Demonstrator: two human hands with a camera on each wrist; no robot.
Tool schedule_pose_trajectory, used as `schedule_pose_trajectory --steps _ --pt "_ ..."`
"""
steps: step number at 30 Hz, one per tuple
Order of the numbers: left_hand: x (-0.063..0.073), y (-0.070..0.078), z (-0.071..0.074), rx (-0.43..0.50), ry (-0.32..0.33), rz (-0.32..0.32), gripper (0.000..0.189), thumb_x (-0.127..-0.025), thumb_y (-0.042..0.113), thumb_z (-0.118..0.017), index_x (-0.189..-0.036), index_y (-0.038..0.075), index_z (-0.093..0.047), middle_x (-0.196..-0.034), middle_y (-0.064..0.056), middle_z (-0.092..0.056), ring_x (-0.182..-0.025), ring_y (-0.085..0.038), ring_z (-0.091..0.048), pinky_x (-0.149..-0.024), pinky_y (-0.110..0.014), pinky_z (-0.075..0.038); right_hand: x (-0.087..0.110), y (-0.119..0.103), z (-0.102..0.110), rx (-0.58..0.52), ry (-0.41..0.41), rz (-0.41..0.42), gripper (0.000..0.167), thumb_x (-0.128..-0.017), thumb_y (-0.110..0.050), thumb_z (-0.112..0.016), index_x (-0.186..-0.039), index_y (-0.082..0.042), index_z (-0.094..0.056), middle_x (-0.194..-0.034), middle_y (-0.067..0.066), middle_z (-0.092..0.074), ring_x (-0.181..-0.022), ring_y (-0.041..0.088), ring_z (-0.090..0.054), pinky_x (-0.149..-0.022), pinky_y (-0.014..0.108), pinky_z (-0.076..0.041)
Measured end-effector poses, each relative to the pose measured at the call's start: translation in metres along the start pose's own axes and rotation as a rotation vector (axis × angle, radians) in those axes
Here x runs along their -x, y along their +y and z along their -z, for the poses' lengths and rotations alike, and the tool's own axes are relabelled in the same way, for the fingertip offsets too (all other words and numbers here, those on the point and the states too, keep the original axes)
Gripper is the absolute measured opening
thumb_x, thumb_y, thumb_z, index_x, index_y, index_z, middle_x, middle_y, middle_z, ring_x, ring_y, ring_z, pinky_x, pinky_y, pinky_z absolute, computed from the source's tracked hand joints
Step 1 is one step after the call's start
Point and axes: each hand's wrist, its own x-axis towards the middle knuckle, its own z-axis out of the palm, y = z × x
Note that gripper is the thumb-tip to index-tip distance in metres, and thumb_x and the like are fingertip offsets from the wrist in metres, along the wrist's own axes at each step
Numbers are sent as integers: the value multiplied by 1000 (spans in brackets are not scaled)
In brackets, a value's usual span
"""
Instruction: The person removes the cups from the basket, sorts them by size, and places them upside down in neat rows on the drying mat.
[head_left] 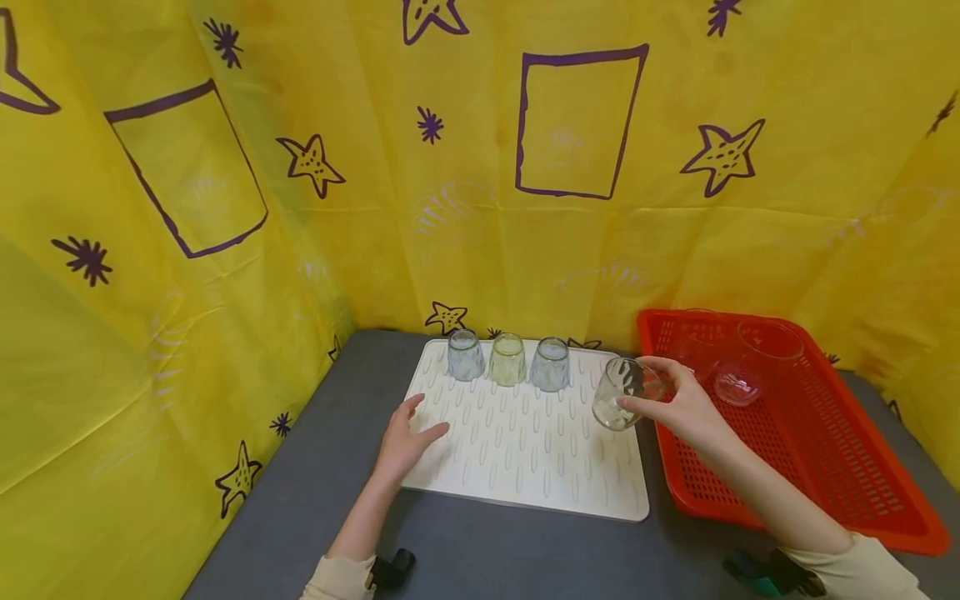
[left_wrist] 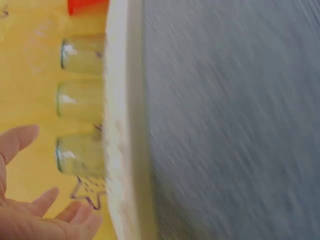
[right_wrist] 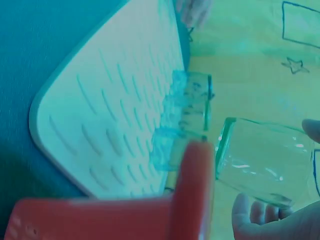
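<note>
**Three glasses [head_left: 507,360] stand on the mat [head_left: 517,467]; work looks partly done**

Clear glassware [head_left: 738,387] remains in the red basket [head_left: 671,471], its count unclear. The right hand's [head_left: 686,404] fingers grip a clear glass [head_left: 610,408] over the mat's right edge, near the basket. The left hand [head_left: 405,442], fingers spread, holds nothing by the left edge. Room lies between the row and the mat's front edge; yellow cloth [head_left: 487,275] bounds the back.
</note>
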Motion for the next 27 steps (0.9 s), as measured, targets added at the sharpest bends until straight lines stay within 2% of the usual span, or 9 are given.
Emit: schedule_pose_trajectory --steps 3,6,11,17,23,27 --pt "6 13 -9 112 -68 -30 67 -84 16 -76 -142 3 -43 -146 -21 -42 -133 -39 -40 -108 -53 -31 0 -3 -9 4 -7 9 85 -80 -40 -77 -146 -8 -34 -144 23 -34 -122 39 -40 -93 58 -44" --pt "12 25 -18 224 -149 -71 64 -86 15 -74 -142 7 -44 -144 -19 -44 -128 -37 -46 -104 -52 -38 0 -3 -18 -6 -19 26 84 -79 -39 -78 -145 -9 -37 -142 21 -36 -122 38 -40 -94 57 -45" --pt "24 40 -32 344 -298 -173 63 -87 14 -73 -142 8 -43 -141 -14 -48 -125 -33 -50 -104 -51 -40 -2 -2 -30 -9 -30 69 80 -77 -38 -80 -141 -9 -41 -135 18 -42 -118 35 -45 -88 50 -49" --pt "33 54 -46 366 -428 -244 68 -86 13 -75 -144 10 -41 -142 -9 -48 -127 -31 -48 -105 -49 -39 -2 -4 -43 -40 -50 98 75 -76 -34 -82 -138 -11 -45 -133 16 -44 -117 32 -46 -83 39 -49" --pt "34 60 -60 348 -491 -266 69 -84 15 -76 -144 15 -41 -143 -8 -46 -127 -32 -48 -103 -45 -42 -1 -6 -55 -71 -81 156 72 -76 -30 -82 -136 -9 -47 -130 16 -44 -115 34 -47 -85 38 -49" --pt "34 60 -68 340 -527 -272 71 -84 15 -77 -145 14 -40 -144 -11 -45 -127 -30 -48 -103 -45 -42 -1 -6 -64 -47 -89 179 71 -75 -30 -83 -134 -11 -49 -126 13 -47 -113 31 -49 -88 38 -48"
